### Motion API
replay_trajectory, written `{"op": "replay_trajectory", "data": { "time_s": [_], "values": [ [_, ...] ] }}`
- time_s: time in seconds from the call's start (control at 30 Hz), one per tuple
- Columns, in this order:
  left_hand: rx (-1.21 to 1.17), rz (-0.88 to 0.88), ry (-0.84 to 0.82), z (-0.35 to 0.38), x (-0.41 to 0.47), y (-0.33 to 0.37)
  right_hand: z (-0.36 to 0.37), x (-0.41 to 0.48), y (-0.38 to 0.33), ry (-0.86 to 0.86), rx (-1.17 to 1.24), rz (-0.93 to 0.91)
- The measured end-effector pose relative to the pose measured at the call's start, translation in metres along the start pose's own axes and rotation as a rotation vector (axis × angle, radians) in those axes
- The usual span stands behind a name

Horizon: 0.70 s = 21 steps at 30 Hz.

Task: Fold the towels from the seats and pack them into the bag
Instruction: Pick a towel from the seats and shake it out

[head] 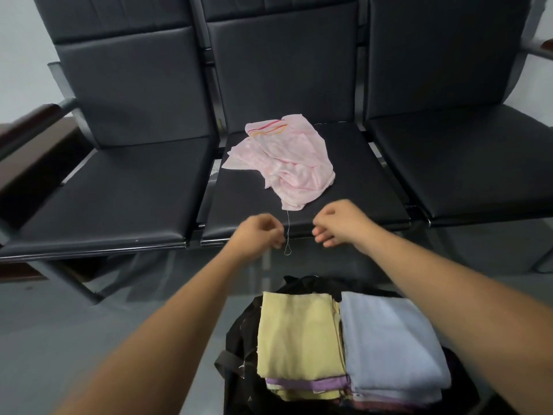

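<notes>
Here, I am looking down over a row of three black padded seats (119,187) on a metal frame, standing on a grey floor (74,339) against a pale wall (18,40). A dark wooden armrest (33,127) is showing at far left.

The pink towel (287,163) is lying crumpled and unfolded on the middle seat, with orange and red stripes showing along its far edge. A loose thread (288,232) is trailing from its near corner over the seat's front edge.

Both hands are hovering at that front edge, apart from the towel. The left hand (258,233) is blurring, fingers curled just beside the thread; I cannot tell whether it is pinching it. The right hand (341,223) is hanging with fingers loosely curled, gripping nothing.

Below, a black bag (239,333) is sitting open on the floor, holding folded towels. A yellow towel (299,333) is topping the left stack, and a light blue towel (389,339) is lying on the right.
</notes>
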<state>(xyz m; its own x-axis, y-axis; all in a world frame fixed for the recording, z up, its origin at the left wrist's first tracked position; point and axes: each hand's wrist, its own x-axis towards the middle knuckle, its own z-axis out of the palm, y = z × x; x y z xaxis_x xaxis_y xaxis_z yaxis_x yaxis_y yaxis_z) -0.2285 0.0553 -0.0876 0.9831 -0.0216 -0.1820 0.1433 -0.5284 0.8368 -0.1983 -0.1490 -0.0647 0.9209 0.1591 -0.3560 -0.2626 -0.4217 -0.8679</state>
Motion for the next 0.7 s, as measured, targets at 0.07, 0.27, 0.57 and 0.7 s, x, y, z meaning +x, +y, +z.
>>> {"op": "replay_trajectory", "data": {
  "time_s": [0.07,0.27,0.57,0.7],
  "values": [
    [0.034,0.022,0.082,-0.013,0.015,0.015,-0.014,0.012,-0.019,0.075,-0.007,-0.056],
    [0.191,0.045,0.249,-0.001,0.048,0.012,-0.019,0.047,-0.008,0.257,-0.345,-0.269],
    [0.341,0.102,0.217,0.033,0.082,-0.020,0.014,0.086,0.043,0.256,-0.685,-0.447],
    [0.266,0.205,0.268,0.033,0.078,-0.023,0.019,0.086,0.047,0.310,-0.693,-0.499]
  ]
}}
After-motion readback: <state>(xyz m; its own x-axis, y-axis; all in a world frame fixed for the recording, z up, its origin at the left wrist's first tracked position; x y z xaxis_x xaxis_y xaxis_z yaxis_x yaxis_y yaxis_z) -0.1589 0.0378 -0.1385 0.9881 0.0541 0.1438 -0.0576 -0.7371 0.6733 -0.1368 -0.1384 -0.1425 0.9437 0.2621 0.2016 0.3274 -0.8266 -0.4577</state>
